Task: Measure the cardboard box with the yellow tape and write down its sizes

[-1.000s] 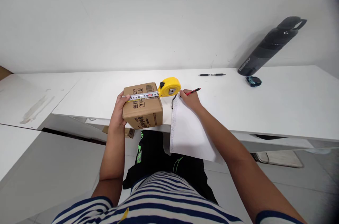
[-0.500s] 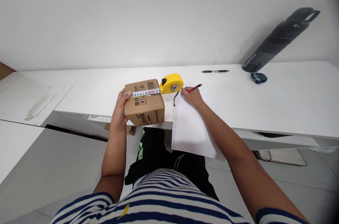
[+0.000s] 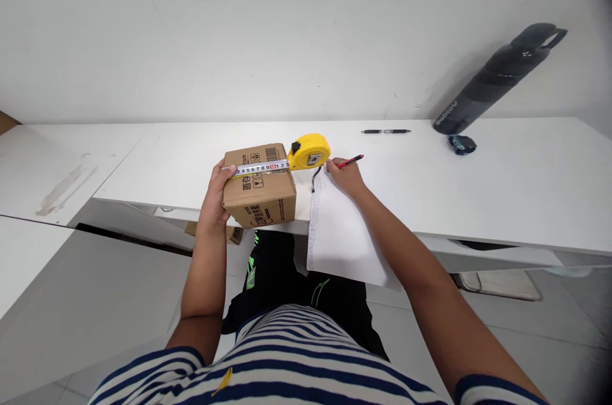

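Note:
My left hand (image 3: 218,187) grips the left side of a brown cardboard box (image 3: 262,191) near the desk's front edge. Its thumb presses the pulled-out blade (image 3: 258,169) of a yellow tape measure (image 3: 310,151) against the box top. The tape's case sits at the box's right edge, its black strap (image 3: 314,180) hanging down. In my right hand (image 3: 347,175) is a red pen (image 3: 351,161), and the hand rests at the top of a white sheet of paper (image 3: 347,233). That sheet hangs over the desk's front edge. The pen's tip is hidden by my fingers.
A black pen (image 3: 385,131) lies farther back on the white desk (image 3: 482,188). To the right, a dark bottle (image 3: 492,83) stands by the wall, with a small dark watch-like object (image 3: 462,144) before it. Another cardboard box (image 3: 234,235) is below the desk.
The view has shifted slightly, so everything sits a little farther left. Both hands keep their holds, and the box, tape measure and pen show no clear movement against one another.

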